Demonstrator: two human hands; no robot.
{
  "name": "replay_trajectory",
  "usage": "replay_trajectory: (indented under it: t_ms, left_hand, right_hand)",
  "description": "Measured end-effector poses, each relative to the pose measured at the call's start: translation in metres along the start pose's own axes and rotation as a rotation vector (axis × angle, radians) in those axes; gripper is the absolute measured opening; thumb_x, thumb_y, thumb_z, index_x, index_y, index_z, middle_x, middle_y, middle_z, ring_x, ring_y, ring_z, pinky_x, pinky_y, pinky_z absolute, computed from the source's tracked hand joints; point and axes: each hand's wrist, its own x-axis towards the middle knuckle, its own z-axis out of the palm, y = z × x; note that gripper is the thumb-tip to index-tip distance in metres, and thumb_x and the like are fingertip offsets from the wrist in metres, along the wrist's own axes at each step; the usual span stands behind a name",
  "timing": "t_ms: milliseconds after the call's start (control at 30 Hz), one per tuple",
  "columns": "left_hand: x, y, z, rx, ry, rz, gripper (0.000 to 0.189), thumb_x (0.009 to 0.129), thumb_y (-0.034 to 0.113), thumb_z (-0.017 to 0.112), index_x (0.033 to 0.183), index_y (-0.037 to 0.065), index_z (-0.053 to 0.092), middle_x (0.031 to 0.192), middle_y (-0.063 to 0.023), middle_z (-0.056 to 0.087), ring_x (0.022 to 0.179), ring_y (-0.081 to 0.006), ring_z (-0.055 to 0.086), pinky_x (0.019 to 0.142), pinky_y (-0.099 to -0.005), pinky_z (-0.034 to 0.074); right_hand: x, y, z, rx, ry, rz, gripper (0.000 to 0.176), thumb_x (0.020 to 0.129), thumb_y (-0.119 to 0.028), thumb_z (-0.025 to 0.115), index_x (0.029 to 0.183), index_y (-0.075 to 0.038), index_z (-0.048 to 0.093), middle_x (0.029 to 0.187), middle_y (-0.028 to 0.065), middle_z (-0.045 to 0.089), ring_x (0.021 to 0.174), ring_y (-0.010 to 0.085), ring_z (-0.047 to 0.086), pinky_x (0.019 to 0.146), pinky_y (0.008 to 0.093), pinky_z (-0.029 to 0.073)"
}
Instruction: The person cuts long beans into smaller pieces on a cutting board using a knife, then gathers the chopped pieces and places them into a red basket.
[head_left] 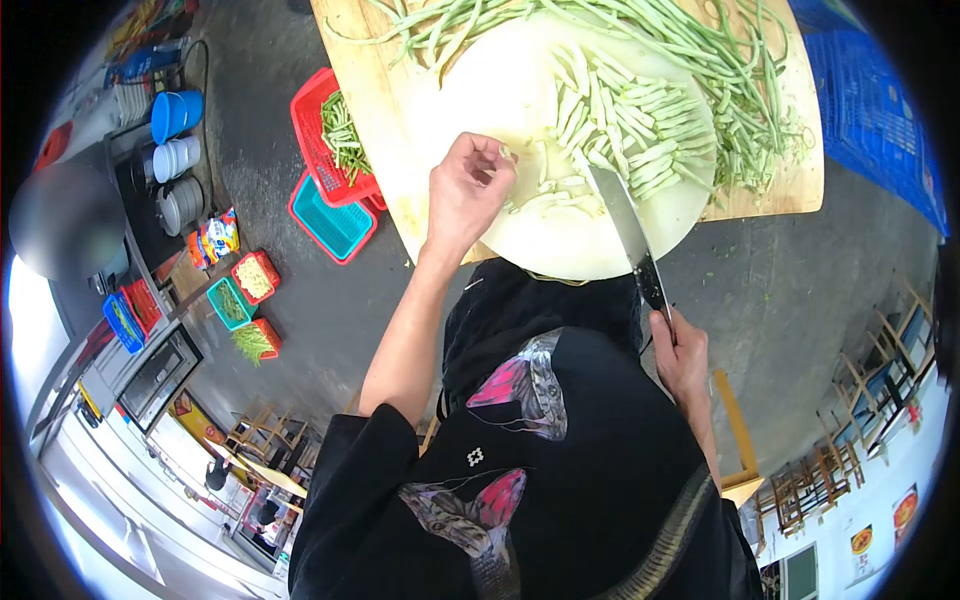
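A round pale cutting board (520, 95) lies on a wooden table (365, 60). Cut green bean pieces (650, 125) cover its right part, and long whole beans (690, 40) lie along the far edge and right side. My right hand (683, 355) grips the black handle of a knife (628, 225), whose blade tip reaches the near side of the cut pieces. Over the board's left part, my left hand (472, 185) is closed with fingertips pinched; a small pale bit shows at the fingertips, too small to make out.
Left of the table stand a red basket (312, 120) with cut beans and a teal basket (335, 220). Smaller baskets (257, 277) and blue buckets (176, 115) are farther left. A blue crate (870, 110) stands right of the table. Chairs (830, 470) are at the lower right.
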Motion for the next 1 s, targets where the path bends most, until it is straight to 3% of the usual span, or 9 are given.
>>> replay_trajectory:
  t_ms: [133, 233, 267, 400, 500, 533, 633, 733, 1000]
  left_hand:
    - [-0.009, 0.007, -0.002, 0.005, -0.102, 0.043, 0.014, 0.104, 0.007, 0.072, 0.115, -0.002, 0.072, 0.098, -0.0026, 0.077, 0.088, -0.0074, 0.070, 0.081, -0.0255, 0.057]
    - [-0.037, 0.022, -0.004, 0.082, -0.205, -0.150, 0.015, 0.104, 0.007, 0.075, 0.115, -0.002, 0.076, 0.097, -0.0018, 0.078, 0.086, -0.0053, 0.069, 0.079, -0.0237, 0.057]
    - [-0.050, 0.004, 0.006, -0.089, -0.144, -0.119, 0.013, 0.099, 0.011, 0.080, 0.106, 0.000, 0.080, 0.086, -0.0002, 0.077, 0.075, -0.0037, 0.064, 0.070, -0.0244, 0.054]
    - [-0.086, 0.003, 0.026, 0.115, -0.173, -0.191, 0.018, 0.096, 0.015, 0.083, 0.102, -0.001, 0.079, 0.088, -0.0093, 0.081, 0.075, -0.0138, 0.076, 0.073, -0.0302, 0.062]
    - [-0.091, -0.007, 0.038, 0.174, -0.104, -0.168, 0.017, 0.094, 0.015, 0.082, 0.099, -0.001, 0.079, 0.085, -0.0097, 0.080, 0.073, -0.0155, 0.076, 0.073, -0.0306, 0.062]
    - [-0.092, -0.008, 0.040, 0.194, -0.108, -0.147, 0.013, 0.093, 0.009, 0.082, 0.100, -0.001, 0.078, 0.082, -0.0063, 0.078, 0.071, -0.0103, 0.070, 0.071, -0.0270, 0.060]
    - [-0.090, -0.008, 0.039, 0.251, -0.125, -0.146, 0.015, 0.091, 0.013, 0.083, 0.095, 0.000, 0.078, 0.082, -0.0098, 0.079, 0.071, -0.0170, 0.075, 0.070, -0.0329, 0.061]
    - [-0.091, -0.009, 0.039, 0.249, -0.142, -0.174, 0.009, 0.089, 0.007, 0.080, 0.092, -0.001, 0.076, 0.080, -0.0055, 0.077, 0.071, -0.0110, 0.071, 0.071, -0.0289, 0.060]
    - [-0.090, -0.016, 0.040, 0.239, -0.150, -0.145, 0.011, 0.091, 0.009, 0.081, 0.095, -0.001, 0.077, 0.081, -0.0048, 0.078, 0.071, -0.0099, 0.070, 0.071, -0.0277, 0.059]
  right_hand:
    - [0.004, -0.011, -0.002, -0.009, -0.008, -0.073, 0.031, 0.107, -0.019, 0.069, 0.132, -0.002, 0.076, 0.066, 0.0165, 0.057, 0.053, 0.0193, 0.053, 0.055, 0.0358, 0.046]
    - [0.000, -0.011, -0.004, -0.024, -0.033, -0.049, 0.031, 0.106, -0.019, 0.070, 0.132, -0.002, 0.076, 0.067, 0.0173, 0.060, 0.053, 0.0205, 0.054, 0.055, 0.0363, 0.046]
    - [-0.003, -0.011, -0.005, -0.025, -0.045, -0.039, 0.031, 0.106, -0.019, 0.070, 0.131, -0.002, 0.076, 0.068, 0.0176, 0.061, 0.053, 0.0220, 0.056, 0.056, 0.0368, 0.047]
    - [-0.015, -0.001, -0.008, -0.109, -0.064, -0.136, 0.030, 0.104, -0.018, 0.073, 0.129, -0.003, 0.078, 0.076, 0.0196, 0.070, 0.059, 0.0309, 0.068, 0.058, 0.0402, 0.052]
    - [-0.022, 0.007, -0.010, -0.169, -0.079, -0.197, 0.029, 0.102, -0.019, 0.075, 0.127, -0.004, 0.078, 0.083, 0.0200, 0.075, 0.068, 0.0367, 0.074, 0.061, 0.0437, 0.056]
    - [-0.023, 0.010, -0.009, -0.206, -0.076, -0.214, 0.029, 0.101, -0.019, 0.076, 0.127, -0.005, 0.078, 0.084, 0.0200, 0.076, 0.069, 0.0374, 0.074, 0.062, 0.0443, 0.057]
    - [-0.028, 0.016, -0.005, -0.286, -0.070, -0.250, 0.030, 0.101, -0.021, 0.076, 0.127, -0.007, 0.077, 0.087, 0.0197, 0.077, 0.072, 0.0390, 0.075, 0.062, 0.0457, 0.058]
    - [-0.028, 0.017, -0.004, -0.333, -0.066, -0.255, 0.031, 0.102, -0.022, 0.075, 0.129, -0.009, 0.075, 0.087, 0.0190, 0.077, 0.072, 0.0396, 0.074, 0.062, 0.0464, 0.058]
    - [-0.029, 0.013, 0.002, -0.346, -0.066, -0.227, 0.026, 0.105, -0.024, 0.071, 0.128, -0.011, 0.074, 0.083, 0.0186, 0.075, 0.072, 0.0404, 0.074, 0.061, 0.0496, 0.057]
